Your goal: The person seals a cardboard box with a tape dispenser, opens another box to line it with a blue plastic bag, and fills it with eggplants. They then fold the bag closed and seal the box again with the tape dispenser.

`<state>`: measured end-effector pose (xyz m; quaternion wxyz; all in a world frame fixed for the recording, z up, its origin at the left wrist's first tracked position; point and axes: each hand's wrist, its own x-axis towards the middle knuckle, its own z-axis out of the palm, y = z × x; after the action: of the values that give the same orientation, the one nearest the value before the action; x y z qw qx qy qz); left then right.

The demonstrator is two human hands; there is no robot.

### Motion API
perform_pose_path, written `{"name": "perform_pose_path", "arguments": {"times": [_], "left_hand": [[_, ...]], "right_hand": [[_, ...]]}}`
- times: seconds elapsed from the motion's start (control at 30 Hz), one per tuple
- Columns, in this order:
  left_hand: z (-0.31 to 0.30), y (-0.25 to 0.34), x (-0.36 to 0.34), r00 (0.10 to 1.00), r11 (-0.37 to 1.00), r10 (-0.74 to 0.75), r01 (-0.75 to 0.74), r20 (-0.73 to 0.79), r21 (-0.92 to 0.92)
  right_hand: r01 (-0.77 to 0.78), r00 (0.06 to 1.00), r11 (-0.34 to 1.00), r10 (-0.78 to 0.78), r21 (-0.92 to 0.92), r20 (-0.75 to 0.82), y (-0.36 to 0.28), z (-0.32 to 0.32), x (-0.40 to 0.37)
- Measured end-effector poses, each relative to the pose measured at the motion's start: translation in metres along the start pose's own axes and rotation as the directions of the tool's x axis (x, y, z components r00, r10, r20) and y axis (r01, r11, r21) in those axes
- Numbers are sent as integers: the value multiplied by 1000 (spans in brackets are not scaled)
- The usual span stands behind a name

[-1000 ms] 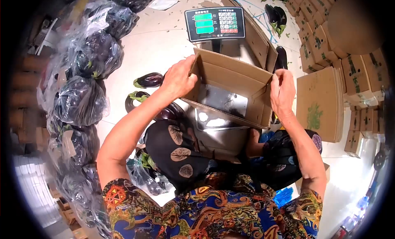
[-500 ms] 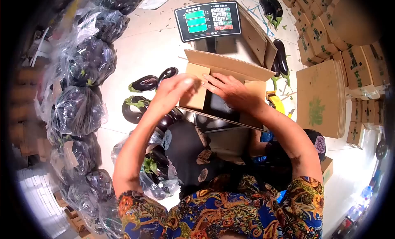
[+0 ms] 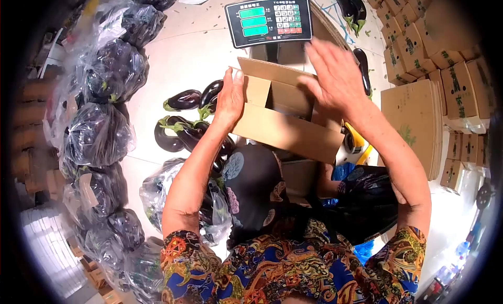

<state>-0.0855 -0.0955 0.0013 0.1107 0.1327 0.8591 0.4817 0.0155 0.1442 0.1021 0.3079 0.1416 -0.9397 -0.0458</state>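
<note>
An open cardboard box stands in front of me, its long near flap lying out towards me and its far flap raised. My left hand grips the box's left end, with the thumb along the top edge. Over the box's right end is my right hand, fingers stretched out and palm down, holding nothing. The hand hides part of the right end flap. A dark interior shows between the flaps. Just behind the box rises a scale display with green screens and a keypad.
Loose eggplants lie left of the box, with more eggplants at the upper right. Plastic bags of eggplants line the left side. Flattened cartons and stacked boxes stand right. A yellow tape dispenser lies beside the box.
My left hand has gone from above the left end flap to the box's left side. My right hand has moved right and away from me. The near flap now lies outward, facing up.
</note>
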Motion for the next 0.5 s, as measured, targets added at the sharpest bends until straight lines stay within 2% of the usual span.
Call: {"name": "perform_pose_path", "arguments": {"times": [0.03, 0.07, 0.1, 0.13, 0.2, 0.23, 0.3, 0.4, 0.43, 0.5], "left_hand": [[2, 0, 2, 999, 1000, -30, 30, -16, 9], [4, -1, 5, 998, 998, -56, 57, -31, 18], [-2, -12, 8, 965, 935, -245, 260, 91, -240], [-4, -21, 9, 928, 825, -315, 371, 197, -426], [-3, -3, -1, 909, 690, -400, 382, 116, -614], [-7, 10, -3, 923, 701, -362, 364, 133, -613], [-11, 28, -12, 938, 711, -303, 342, 171, -615], [-16, 23, -3, 950, 901, -128, 232, 285, -367], [-15, 12, 1, 964, 976, 67, -10, 256, -217], [-17, -1, 6, 949, 981, 163, -128, 270, -142]], "right_hand": [[-216, 898, 968, 145, 130, 415, -7, -1, -5], [-456, 619, 877, 188, 153, 763, -18, -5, -11], [-467, 688, 850, 174, 245, 705, -30, -9, -19], [-354, 805, 883, 119, 309, 581, -42, -5, -37], [-125, 964, 924, 28, 360, 264, -60, 12, -67], [-106, 951, 945, 5, 310, 310, -61, 7, -66], [-76, 960, 956, -6, 284, 280, -60, 11, -67], [-38, 979, 983, 0, 182, 205, -60, 18, -73], [-30, 983, 989, 3, 143, 185, -61, 24, -74], [-26, 992, 994, 13, 104, 124, -72, 37, -77]]}}
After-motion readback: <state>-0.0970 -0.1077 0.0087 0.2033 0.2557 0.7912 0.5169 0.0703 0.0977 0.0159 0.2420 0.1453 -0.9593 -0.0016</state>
